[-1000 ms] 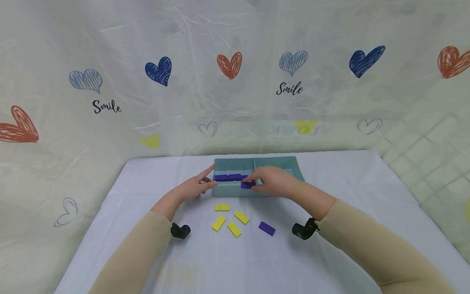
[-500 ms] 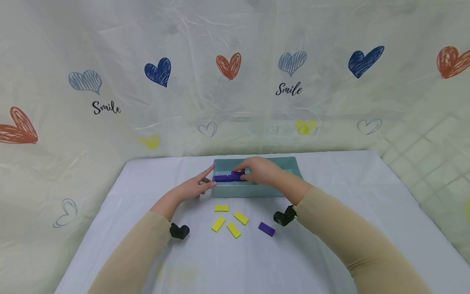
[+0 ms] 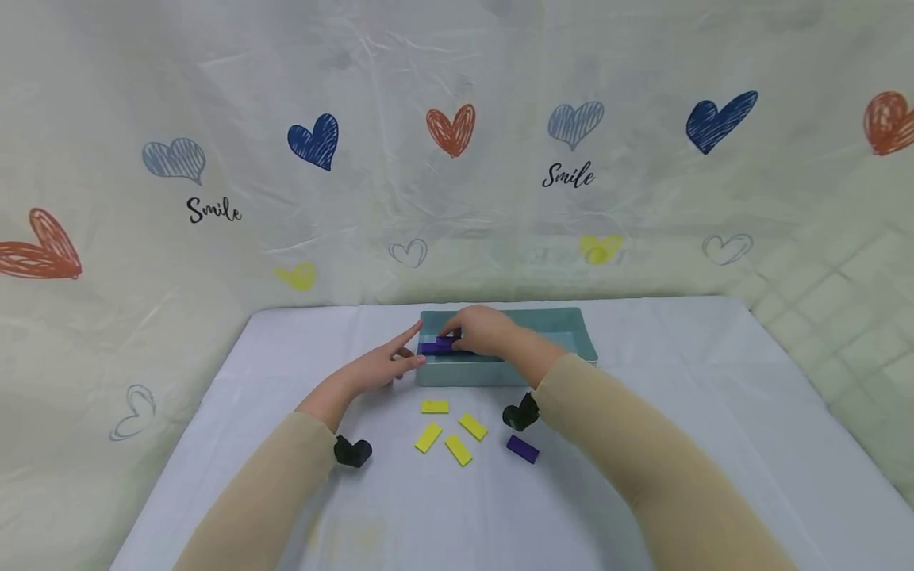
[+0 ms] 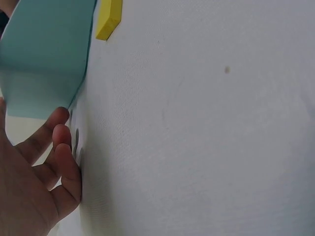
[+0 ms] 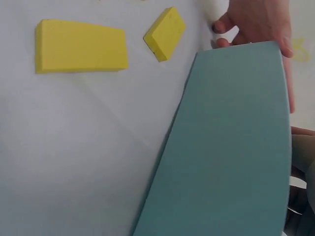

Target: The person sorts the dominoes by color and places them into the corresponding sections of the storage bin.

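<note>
my right hand (image 3: 484,330) pinches a purple block (image 3: 445,342) inside the teal box (image 3: 464,376); my left hand (image 3: 374,368), thumb and forefinger spread, touches the box's left end.

a smooth teal rectangular box (image 5: 226,142) stands on white cloth (image 5: 64,157), the left hand (image 5: 258,22) touching its far upper corner with the thumb and part of the right hand (image 5: 304,153) showing past its rim. one yellow rectangular block (image 5: 81,47) lies flat on the cloth, and a second yellow rectangular block (image 5: 165,34) lies apart from it, nearer the box.
</note>
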`<state>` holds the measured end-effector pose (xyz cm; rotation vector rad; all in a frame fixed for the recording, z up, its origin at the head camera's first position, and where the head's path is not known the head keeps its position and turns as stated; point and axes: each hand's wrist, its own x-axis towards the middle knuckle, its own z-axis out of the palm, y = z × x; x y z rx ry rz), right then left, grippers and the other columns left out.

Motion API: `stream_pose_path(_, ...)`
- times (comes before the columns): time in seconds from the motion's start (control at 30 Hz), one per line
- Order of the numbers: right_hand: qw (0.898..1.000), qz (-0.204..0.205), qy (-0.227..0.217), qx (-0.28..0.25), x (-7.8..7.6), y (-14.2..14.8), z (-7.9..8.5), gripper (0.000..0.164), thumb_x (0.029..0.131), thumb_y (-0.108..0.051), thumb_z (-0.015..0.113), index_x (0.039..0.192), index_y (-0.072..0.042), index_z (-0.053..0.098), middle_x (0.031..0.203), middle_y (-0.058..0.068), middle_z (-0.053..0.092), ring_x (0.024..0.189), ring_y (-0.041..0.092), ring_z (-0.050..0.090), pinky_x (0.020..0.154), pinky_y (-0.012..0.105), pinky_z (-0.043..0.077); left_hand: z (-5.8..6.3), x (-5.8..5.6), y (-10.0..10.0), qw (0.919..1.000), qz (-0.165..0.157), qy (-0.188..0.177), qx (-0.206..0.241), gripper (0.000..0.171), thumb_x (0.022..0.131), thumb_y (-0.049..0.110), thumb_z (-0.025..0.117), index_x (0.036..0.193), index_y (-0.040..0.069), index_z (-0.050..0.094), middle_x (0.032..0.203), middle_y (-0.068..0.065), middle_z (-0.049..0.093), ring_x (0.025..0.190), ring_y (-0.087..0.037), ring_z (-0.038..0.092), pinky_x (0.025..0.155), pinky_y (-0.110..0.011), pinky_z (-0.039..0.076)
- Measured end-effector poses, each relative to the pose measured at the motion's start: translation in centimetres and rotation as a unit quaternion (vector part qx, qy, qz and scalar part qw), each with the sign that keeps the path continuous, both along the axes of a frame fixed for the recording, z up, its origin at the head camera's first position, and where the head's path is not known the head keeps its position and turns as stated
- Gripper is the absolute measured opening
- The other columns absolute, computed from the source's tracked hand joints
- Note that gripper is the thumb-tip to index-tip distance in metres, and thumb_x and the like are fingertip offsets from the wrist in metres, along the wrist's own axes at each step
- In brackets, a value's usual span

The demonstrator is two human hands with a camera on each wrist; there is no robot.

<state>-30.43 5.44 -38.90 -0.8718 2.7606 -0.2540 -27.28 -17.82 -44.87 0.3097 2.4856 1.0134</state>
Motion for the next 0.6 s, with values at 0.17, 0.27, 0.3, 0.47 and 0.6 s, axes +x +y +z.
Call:
stream_pose_path(0.17,1.000,-0.009,-0.008,-0.003,-0.5,-0.9,-0.8,0.030,0.096,-0.022,0.068,0.125,-0.025,0.071,0.116,-0.003,0.068,0.104,0.014,0.060,0.098,0.037,0.046,-0.1,0.0,0.1,1.0000,0.003,0.003,0.001,0.074,0.097,0.056,0.055,0.153,0.056,0.007,0.137,-0.007,0.053,0.102,-0.024,0.059,0.088,-0.042,0.049)
stream_pose_path(0.27,1.000,-0.014,-0.010,0.002,-0.5,-1.6,-1.0,0.030,0.096,-0.022,0.068,0.126,-0.025,0.070,0.117,-0.002,0.068,0.104,0.015,0.059,0.099,0.037,0.046,-0.2,0.0,0.0,1.0000,0.004,0.001,0.007,0.074,0.097,0.056,0.055,0.153,0.056,0.007,0.137,-0.007,0.054,0.104,-0.024,0.058,0.088,-0.042,0.049)
stream_pose_path(0.3,1.000,-0.016,-0.009,0.003,-0.5,-1.8,-1.1,0.030,0.096,-0.022,0.068,0.126,-0.025,0.070,0.117,-0.002,0.068,0.104,0.015,0.059,0.099,0.037,0.046,-0.2,0.1,0.0,1.0000,0.004,0.001,0.008,0.074,0.097,0.055,0.055,0.153,0.056,0.007,0.136,-0.007,0.054,0.103,-0.024,0.058,0.088,-0.042,0.049)
stream_pose_path(0.47,1.000,-0.018,0.000,0.017,-0.6,-2.7,-1.7,0.030,0.097,-0.022,0.067,0.127,-0.025,0.069,0.120,-0.001,0.067,0.105,0.015,0.059,0.100,0.037,0.046,-0.3,-0.1,-0.1,0.9999,0.002,0.002,0.013,0.074,0.097,0.056,0.055,0.153,0.055,0.008,0.134,-0.005,0.055,0.099,-0.022,0.058,0.084,-0.040,0.049)
stream_pose_path(0.6,0.999,-0.021,0.005,0.026,-0.7,-3.3,-2.0,0.030,0.097,-0.023,0.067,0.127,-0.023,0.070,0.123,-0.001,0.067,0.108,0.016,0.059,0.101,0.037,0.046,-0.4,-0.3,-0.1,0.9999,-0.001,0.003,0.015,0.075,0.096,0.058,0.055,0.154,0.055,0.008,0.133,-0.005,0.055,0.098,-0.022,0.057,0.083,-0.039,0.048)
